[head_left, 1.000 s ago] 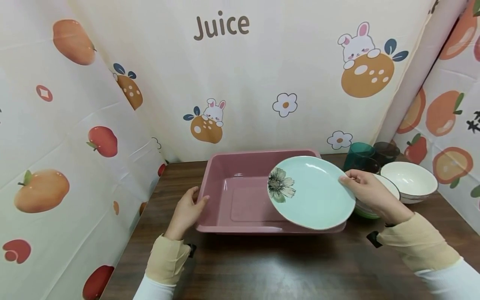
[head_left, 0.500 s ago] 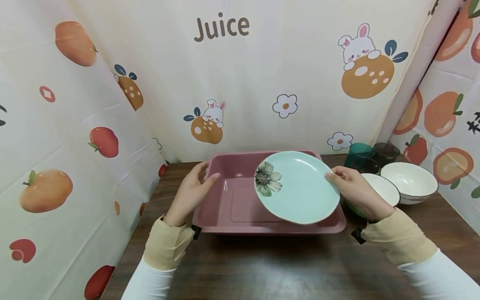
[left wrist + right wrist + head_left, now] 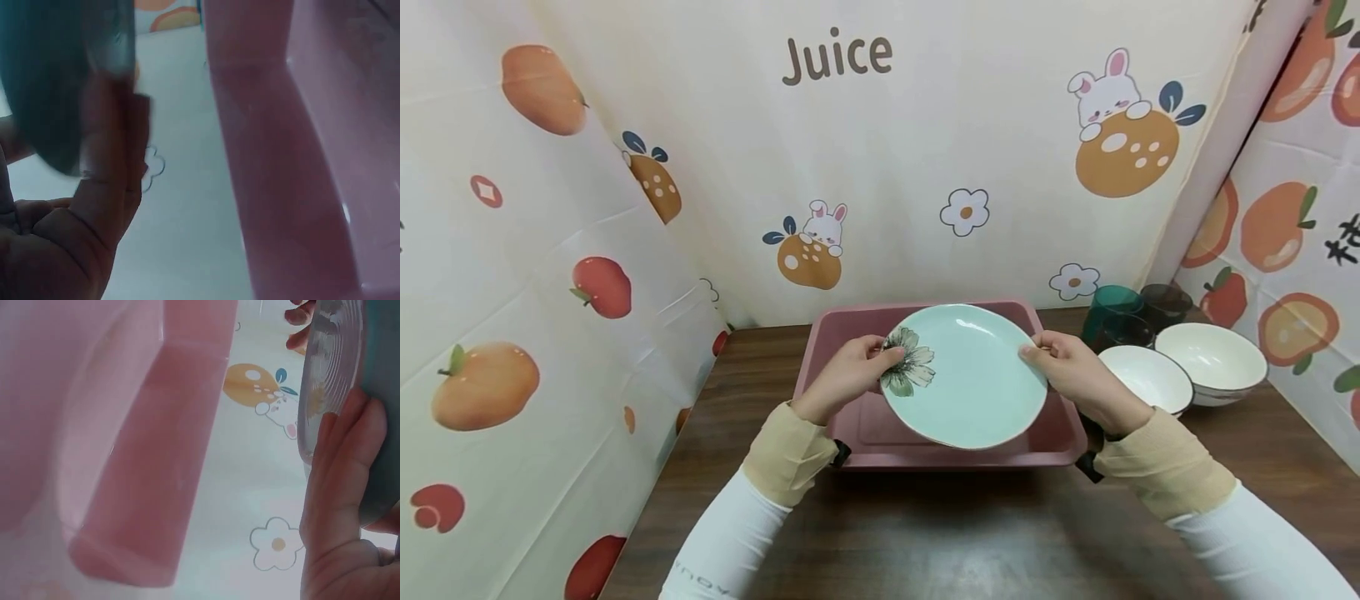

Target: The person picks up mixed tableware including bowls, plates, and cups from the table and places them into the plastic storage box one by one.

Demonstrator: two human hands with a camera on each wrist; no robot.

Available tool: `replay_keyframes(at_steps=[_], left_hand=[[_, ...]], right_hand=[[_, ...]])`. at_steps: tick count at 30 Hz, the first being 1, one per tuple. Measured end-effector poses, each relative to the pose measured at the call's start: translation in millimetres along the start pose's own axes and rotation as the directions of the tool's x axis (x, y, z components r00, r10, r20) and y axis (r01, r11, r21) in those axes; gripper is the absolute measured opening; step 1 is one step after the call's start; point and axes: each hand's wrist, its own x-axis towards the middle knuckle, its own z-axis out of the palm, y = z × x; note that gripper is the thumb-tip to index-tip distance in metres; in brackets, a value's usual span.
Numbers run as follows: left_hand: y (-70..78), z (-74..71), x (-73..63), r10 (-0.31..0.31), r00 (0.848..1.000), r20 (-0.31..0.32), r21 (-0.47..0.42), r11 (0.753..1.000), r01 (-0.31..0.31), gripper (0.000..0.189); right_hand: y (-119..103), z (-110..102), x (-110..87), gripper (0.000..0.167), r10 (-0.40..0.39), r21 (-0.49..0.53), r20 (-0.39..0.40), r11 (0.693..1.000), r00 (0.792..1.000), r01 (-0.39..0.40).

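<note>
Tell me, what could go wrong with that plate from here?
The left hand and right hand hold the plate only near its edge, so it might slip and drop into the pink basin below. If lowered unevenly, it could knock the basin's rim. The right hand is also close to the nearer white bowl and might bump it.

Indoors, exact rm type unclear, fruit-print curtains (image 3: 895,142), brown tbl (image 3: 940,533) w/ bowls (image 3: 1208,353)
</note>
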Motion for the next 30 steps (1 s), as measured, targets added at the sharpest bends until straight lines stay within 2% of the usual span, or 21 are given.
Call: replay_keyframes(at_steps=[4,6,13,22,24,27,30], left_hand=[[4.2,5.8,3.5,0.021,0.999,-0.044,0.106,0.994,-0.017,0.029],[6.7,6.7,4.8,0.030,0.997,-0.066,0.129,0.991,-0.021,0.027],[8.5,6.2,11.2,0.040,0.996,-0.084,0.108,0.994,-0.031,0.025],[5.4,10.6,19.9,0.047,0.992,-0.116,0.101,0.994,-0.035,0.023],[4.7,12.1,21.5,0.047,0.992,-0.121,0.109,0.993,-0.034,0.023],[2.7,13.8,25.0,0.052,0.990,-0.128,0.135,0.990,-0.034,0.023],[-0.2,15.5,30.8,0.064,0.989,-0.135,0.175,0.984,-0.040,0.024]], right_hand=[[0.0,2.9,2.7,0.037,0.013,-0.015,0.005,1.000,1.000,-0.013],[0.0,3.1,3.5,0.037,0.017,-0.019,0.005,1.000,1.000,-0.017],[-1.4,-0.6,4.5,0.039,0.021,-0.027,0.002,0.999,1.000,-0.021],[7.8,-12.6,-0.9,0.073,0.048,0.032,0.002,0.998,0.999,-0.048],[12.3,-13.7,-2.9,0.072,0.043,0.010,-0.031,0.999,0.999,-0.042],[19.4,-15.6,-8.2,0.068,0.024,-0.076,-0.094,0.997,0.995,-0.031],[27.6,-18.1,-13.9,0.070,0.026,-0.157,-0.117,0.987,0.993,-0.044]])
